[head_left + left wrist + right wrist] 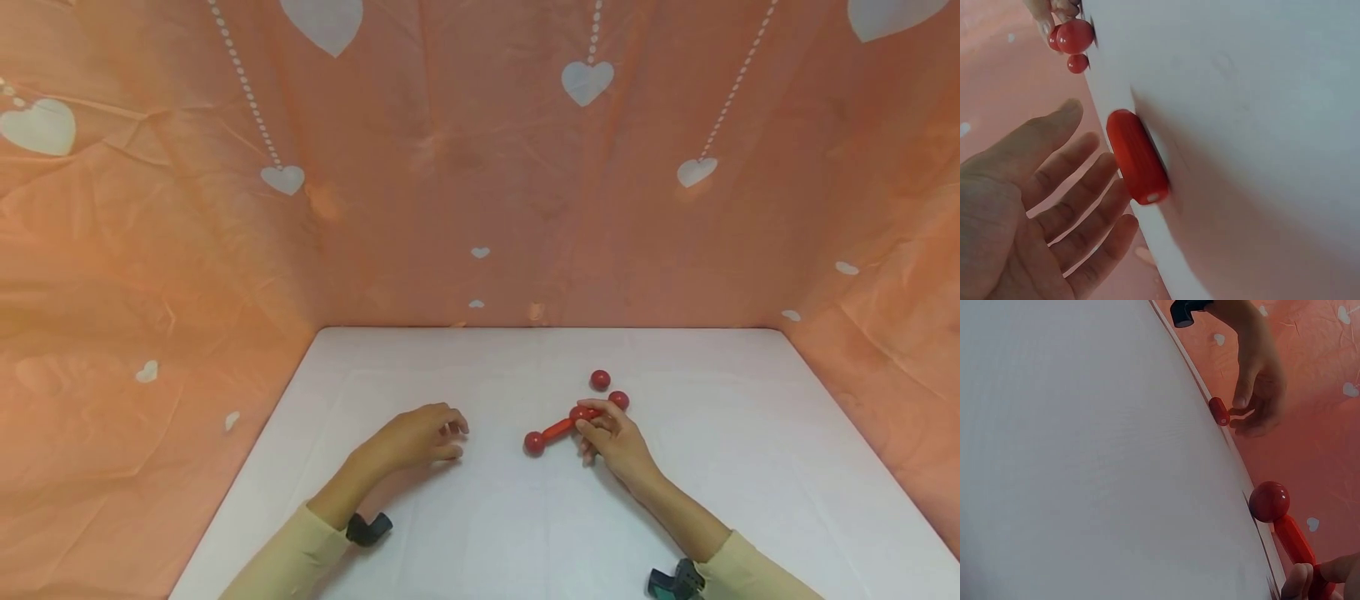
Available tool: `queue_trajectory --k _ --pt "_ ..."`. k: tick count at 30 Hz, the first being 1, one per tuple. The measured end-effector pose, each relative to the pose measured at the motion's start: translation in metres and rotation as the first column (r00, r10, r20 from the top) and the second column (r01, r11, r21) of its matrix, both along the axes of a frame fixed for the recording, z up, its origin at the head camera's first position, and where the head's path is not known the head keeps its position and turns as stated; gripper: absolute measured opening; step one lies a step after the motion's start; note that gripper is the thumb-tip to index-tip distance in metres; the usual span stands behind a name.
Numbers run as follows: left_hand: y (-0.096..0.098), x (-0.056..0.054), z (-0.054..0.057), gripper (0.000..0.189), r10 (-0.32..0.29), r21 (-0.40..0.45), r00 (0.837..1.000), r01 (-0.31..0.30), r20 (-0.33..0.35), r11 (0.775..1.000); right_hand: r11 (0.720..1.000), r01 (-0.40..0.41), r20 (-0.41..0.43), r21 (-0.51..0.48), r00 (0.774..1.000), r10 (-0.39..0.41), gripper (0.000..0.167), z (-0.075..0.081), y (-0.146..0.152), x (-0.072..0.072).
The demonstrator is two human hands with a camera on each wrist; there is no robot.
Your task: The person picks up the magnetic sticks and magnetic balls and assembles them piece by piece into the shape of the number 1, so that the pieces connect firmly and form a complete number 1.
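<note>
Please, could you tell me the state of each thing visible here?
left hand: open, holding nothing
right hand: pinching the middle ball
connected stick: joined to left ball, middle ball
loose stick: lying on the table
far ball: lying separate
right ball: joined or not, unclear

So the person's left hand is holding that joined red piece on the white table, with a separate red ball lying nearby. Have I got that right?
Not quite: the right hand holds the joined red piece, as the head view shows. The white table and the separate red ball nearby are as you say.
</note>
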State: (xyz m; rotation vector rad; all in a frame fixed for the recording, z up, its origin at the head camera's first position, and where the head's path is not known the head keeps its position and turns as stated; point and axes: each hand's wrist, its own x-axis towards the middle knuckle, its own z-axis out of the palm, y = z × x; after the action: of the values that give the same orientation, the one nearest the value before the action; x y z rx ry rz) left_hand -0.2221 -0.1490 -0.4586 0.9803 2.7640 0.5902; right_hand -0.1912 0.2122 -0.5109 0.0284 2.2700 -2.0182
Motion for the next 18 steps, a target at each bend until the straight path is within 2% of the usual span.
queue_trajectory --k 4,11,18 --pt "-0.01 0.002 -0.003 0.028 -0.001 -0.011 1.0 0.001 -0.015 1.0 1.0 -0.007 -0.002 0.001 1.0 0.007 0.047 0.0 0.0 0.0" --pt "-0.017 0.007 -0.005 0.031 0.057 -0.017 0.997 -0.057 0.055 0.998 1.0 -0.002 0.0 0.011 1.0 0.002 0.046 0.002 0.001 0.0" --pt "-0.017 0.012 -0.006 0.022 0.06 -0.005 0.996 -0.06 0.069 0.998 1.0 0.002 0.002 0.013 1.0 -0.002 0.044 0.001 0.0 0.0"
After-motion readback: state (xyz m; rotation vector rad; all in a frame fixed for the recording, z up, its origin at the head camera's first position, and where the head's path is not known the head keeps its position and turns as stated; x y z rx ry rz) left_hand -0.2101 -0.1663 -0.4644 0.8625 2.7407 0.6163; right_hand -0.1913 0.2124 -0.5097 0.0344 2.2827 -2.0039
